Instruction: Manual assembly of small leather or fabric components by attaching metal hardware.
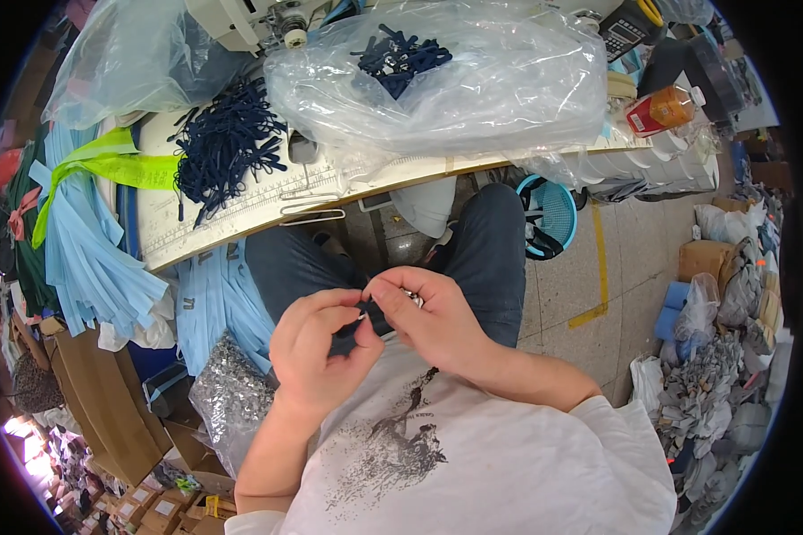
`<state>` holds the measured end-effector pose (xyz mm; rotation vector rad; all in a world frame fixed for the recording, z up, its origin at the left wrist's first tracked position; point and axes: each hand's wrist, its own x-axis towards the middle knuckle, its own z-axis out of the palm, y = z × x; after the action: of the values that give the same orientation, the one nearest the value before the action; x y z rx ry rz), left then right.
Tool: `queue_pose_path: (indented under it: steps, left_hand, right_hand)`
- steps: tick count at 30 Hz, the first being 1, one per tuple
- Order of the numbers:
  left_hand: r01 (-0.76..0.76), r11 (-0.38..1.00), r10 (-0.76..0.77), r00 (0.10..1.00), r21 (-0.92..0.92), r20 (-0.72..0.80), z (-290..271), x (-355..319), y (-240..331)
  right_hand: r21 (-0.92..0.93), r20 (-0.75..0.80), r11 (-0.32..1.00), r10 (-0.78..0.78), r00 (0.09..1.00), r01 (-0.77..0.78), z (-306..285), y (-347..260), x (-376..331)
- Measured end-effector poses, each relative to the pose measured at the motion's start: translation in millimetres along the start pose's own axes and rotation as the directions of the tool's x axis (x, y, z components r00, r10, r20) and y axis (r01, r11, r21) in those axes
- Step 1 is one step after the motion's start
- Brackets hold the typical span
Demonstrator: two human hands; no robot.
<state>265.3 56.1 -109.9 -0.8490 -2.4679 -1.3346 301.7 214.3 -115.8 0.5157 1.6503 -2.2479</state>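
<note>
At the bottom centre of the frame is the person's white printed T-shirt (473, 464), with both forearms rising from it to meet just below the middle. The left hand (317, 352) is curled, thumb and fingertips pinched on a small dark navy strap piece (352, 334); the right hand (428, 316) closes on the same piece from the other side, its thumb and forefinger pressed together at the top end. The piece is short, flat and dark, mostly hidden by the fingers, so its full shape cannot be told. It sits over the lap, above the dark jeans (486, 250).

Lower left of the hands, a clear bag of small silver metal parts (232, 397) lies beside the left forearm, with cardboard boxes (107, 406) further left. Light blue fabric strips (85, 259) hang from the table edge at centre left.

Above the knees runs the white worktable (241, 209), its front edge marked like a ruler. On it, upper left of centre, lies a heap of dark navy loops (227, 143), next to a neon yellow band (120, 165). Top centre, a large clear plastic bag (437, 85) holds more navy pieces. An orange drink bottle (665, 109) lies at upper right. A blue plastic basket (553, 214) stands on the floor right of the knees, and grey fabric bundles (714, 374) pile up at far right.
</note>
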Motion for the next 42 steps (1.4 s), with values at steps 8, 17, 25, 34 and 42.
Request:
queue_pose_path:
  steps: [8, 17, 25, 34, 42]
  left_hand:
    - [0.265, 0.87, -0.215, 0.963, -0.417, 0.163, -6, -11, -10]
    - [0.46, 0.465, -0.344, 0.881, -0.757, 0.324, -9, -17, -13]
    - [0.64, 0.541, -0.456, 0.768, -0.545, 0.449, -13, -8, -12]
    - [0.647, 0.354, -0.537, 0.732, -0.676, 0.42, -11, -8, -5]
    - [0.713, 0.357, -0.628, 0.661, -0.603, 0.41, -15, -6, 0]
  right_hand:
    - [0.211, 0.028, 0.976, 0.058, 0.998, -0.063, -3, 0, 0]
    - [0.242, 0.103, 0.967, 0.051, 0.993, -0.075, -5, 2, -1]
    - [0.186, 0.102, 0.981, 0.032, 0.994, -0.051, -6, 0, -4]
    - [0.2, 0.127, 0.978, 0.026, 0.992, -0.052, -9, 1, -3]
    - [0.176, 0.135, 0.979, 0.08, 0.988, -0.104, -6, -3, -3]
